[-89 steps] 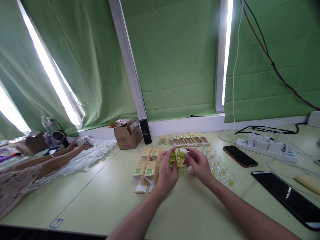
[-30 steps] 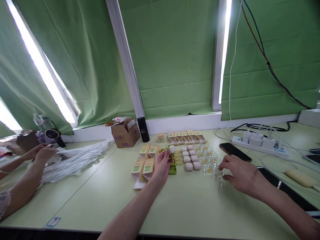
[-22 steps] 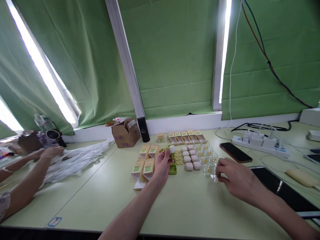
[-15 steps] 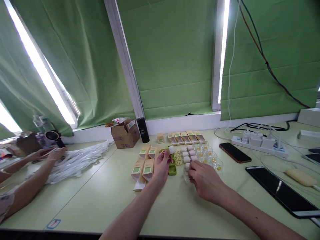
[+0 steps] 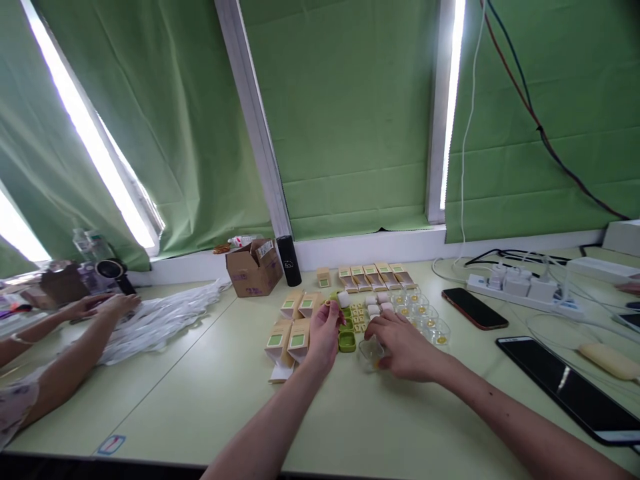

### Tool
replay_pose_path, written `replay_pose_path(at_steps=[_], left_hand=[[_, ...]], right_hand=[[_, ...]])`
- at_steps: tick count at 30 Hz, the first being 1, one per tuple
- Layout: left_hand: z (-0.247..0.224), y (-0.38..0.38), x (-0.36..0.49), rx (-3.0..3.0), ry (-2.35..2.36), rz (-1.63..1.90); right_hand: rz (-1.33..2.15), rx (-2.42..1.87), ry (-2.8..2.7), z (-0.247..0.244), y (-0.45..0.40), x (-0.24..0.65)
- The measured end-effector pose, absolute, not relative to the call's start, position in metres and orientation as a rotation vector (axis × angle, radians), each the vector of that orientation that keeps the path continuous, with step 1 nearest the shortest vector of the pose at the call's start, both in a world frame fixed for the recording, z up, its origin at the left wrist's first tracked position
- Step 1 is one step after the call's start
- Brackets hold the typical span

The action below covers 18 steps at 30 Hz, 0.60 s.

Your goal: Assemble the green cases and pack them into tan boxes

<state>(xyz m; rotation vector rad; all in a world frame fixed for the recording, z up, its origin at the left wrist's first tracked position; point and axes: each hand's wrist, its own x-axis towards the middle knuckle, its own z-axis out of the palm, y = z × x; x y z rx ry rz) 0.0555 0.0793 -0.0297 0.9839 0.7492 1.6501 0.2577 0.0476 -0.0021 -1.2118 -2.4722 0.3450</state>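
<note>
A pale green bench (image 5: pixel 190 400), crossed by a seam on its left side, runs below green blinds (image 5: pixel 345 133) and a white sill (image 5: pixel 365 248). At left, a co-worker's hands (image 5: pixel 117 305) are at some white strips (image 5: pixel 175 317). A cardboard box (image 5: pixel 254 270) stands at the far edge; a power strip (image 5: pixel 525 293) lies far right. Mid-bench, the right hand (image 5: pixel 400 340) has its fingers clamped on a clear cup (image 5: pixel 369 355), just right of the green trays (image 5: pixel 347 342). The left hand (image 5: pixel 324 333), beside these, pinches a small yellowish piece (image 5: pixel 327 303) between its fingers.
</note>
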Motion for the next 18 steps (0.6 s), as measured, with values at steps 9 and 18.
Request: replay_pose_path(at_steps=[9,18], left_hand=[[-0.030,0.080,0.052,0.957,0.783,1.713],[-0.030,0.079,0.052,0.988,0.894,1.704]], right_hand=[[1.617,-0.414,-1.381,0.002,0.076,0.250],[1.601,-0.426,-1.082,-0.030,0.074,0.233]])
